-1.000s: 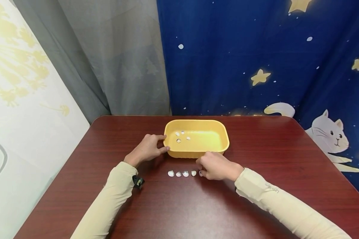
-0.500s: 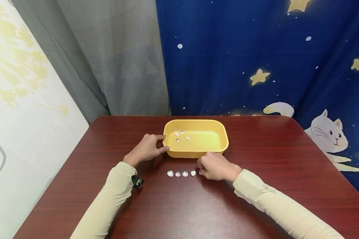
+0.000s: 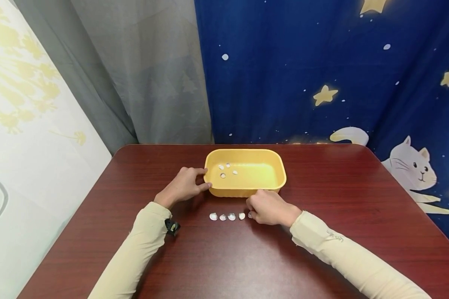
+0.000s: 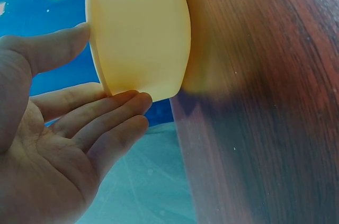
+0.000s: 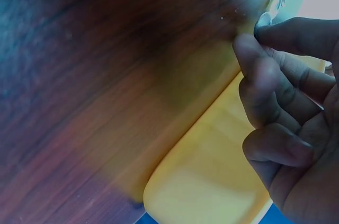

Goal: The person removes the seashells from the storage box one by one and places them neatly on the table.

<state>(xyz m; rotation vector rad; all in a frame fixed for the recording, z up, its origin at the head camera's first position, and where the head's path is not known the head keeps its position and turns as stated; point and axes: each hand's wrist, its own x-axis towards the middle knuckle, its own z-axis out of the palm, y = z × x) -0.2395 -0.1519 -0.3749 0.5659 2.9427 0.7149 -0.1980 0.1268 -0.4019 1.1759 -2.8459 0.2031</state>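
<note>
A yellow plastic basin (image 3: 247,193) stands on the table, with several small white seashells (image 3: 223,175) in its left part. My left hand (image 3: 181,187) rests at its left end; the thumb and the nearly straight fingers touch the outside and rim in the left wrist view. In front of the basin, several shells (image 3: 213,216) lie in a left-to-right row. At the row's right end my right hand (image 3: 271,207) pinches a seashell (image 3: 250,214) between thumb and forefinger, low at the table. Its edge shows by the thumb tip in the right wrist view; the fingers partly cover it.
The dark red wooden table (image 3: 224,261) reaches back to a grey curtain (image 3: 161,83) and a blue star-patterned curtain (image 3: 277,83). A white panel (image 3: 30,166) stands along the left side. A black strap device (image 3: 172,227) sits on the left wrist.
Hardly anything moves. The right hand stays at the row's right end with its shell, shifting only slightly. The left hand keeps its place on the basin.
</note>
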